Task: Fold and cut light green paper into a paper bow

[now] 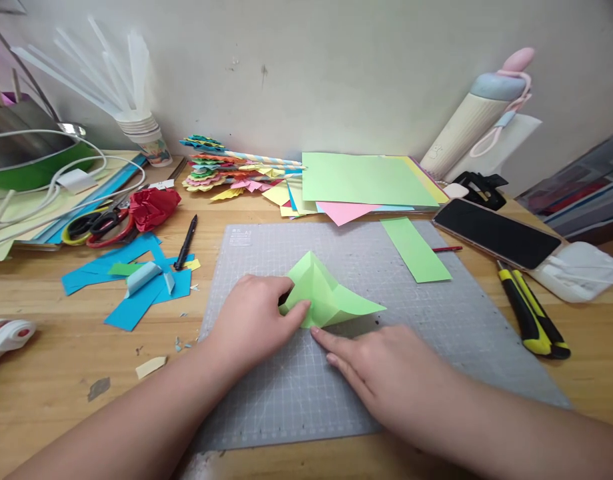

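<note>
A light green sheet of folded paper point(320, 293) lies on the grey cutting mat point(266, 393), with crease lines meeting near its middle and a pointed flap standing out to the right. My left hand point(259, 310) grips its left side, the thumb pressed on top near the front corner and the other fingers partly hidden behind. At the front corner, the outstretched index fingertip of my right hand point(381, 360) touches the paper's near tip. Nothing is held in that hand; its fingers point left, low over the mat.
A green paper strip point(416, 250) lies on the mat's far right. Beyond it are stacked coloured sheets point(366, 180) and paper flowers point(206, 170). Scissors point(99, 223), a black pen point(186, 243) and blue scraps point(131, 300) lie left; a phone point(496, 233) and pliers point(531, 313) right.
</note>
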Tool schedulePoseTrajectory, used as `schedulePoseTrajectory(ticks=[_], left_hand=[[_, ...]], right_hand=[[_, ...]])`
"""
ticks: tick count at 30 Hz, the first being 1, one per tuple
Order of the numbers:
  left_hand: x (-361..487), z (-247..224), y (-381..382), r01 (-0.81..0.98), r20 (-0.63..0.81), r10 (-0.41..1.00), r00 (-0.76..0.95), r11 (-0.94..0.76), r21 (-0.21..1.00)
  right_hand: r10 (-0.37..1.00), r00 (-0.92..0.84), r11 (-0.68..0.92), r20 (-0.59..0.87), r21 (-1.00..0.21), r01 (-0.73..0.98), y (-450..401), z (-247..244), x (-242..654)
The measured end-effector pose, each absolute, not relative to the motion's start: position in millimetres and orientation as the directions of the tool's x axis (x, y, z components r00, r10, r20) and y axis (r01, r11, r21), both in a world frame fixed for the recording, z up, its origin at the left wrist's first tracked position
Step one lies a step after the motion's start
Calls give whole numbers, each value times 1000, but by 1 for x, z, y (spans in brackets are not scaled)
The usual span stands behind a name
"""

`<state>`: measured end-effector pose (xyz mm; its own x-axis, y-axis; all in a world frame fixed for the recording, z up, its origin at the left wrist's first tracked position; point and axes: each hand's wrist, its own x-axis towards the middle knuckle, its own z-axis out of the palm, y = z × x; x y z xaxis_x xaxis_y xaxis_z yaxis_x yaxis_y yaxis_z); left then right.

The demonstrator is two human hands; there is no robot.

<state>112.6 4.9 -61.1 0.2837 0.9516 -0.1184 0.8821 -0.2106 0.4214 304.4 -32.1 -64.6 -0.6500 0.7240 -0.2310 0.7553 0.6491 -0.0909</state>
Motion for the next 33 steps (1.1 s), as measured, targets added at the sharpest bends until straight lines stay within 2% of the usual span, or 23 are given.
schedulePoseTrajectory(ticks=[3,7,9,16,23,26,29,31,33], left_hand=[[112,-59,5,876,-122,947,296,-218,430],[114,-58,5,877,-113,949,294,-221,427],[114,-59,5,877,-107,950,293,-222,425],[113,-61,4,878,-99,950,296,-230,419],[113,-58,2,886,-121,950,289,-218,408],[100,-59,2,850,-130,914,383,-295,436],[84,-58,2,762,-84,818,568,-485,430],[80,-56,0,759,-69,783,618,-571,313],[83,-54,-4,762,-52,766,641,-626,165]], right_hand=[[701,-688,691,-189,-58,720,-36,-71,303],[645,-756,764,-111,106,636,-44,-83,300],[646,-758,763,-95,134,633,-44,-85,300],[671,-722,738,-170,61,672,-39,-76,297],[712,-669,691,-215,38,722,-44,-71,299],[735,-649,658,-196,-29,753,-40,-65,303],[660,-750,737,-43,-157,657,-41,-56,311],[534,-826,841,181,-218,496,-45,-49,316],[465,-763,885,448,-209,417,-51,-45,319]])
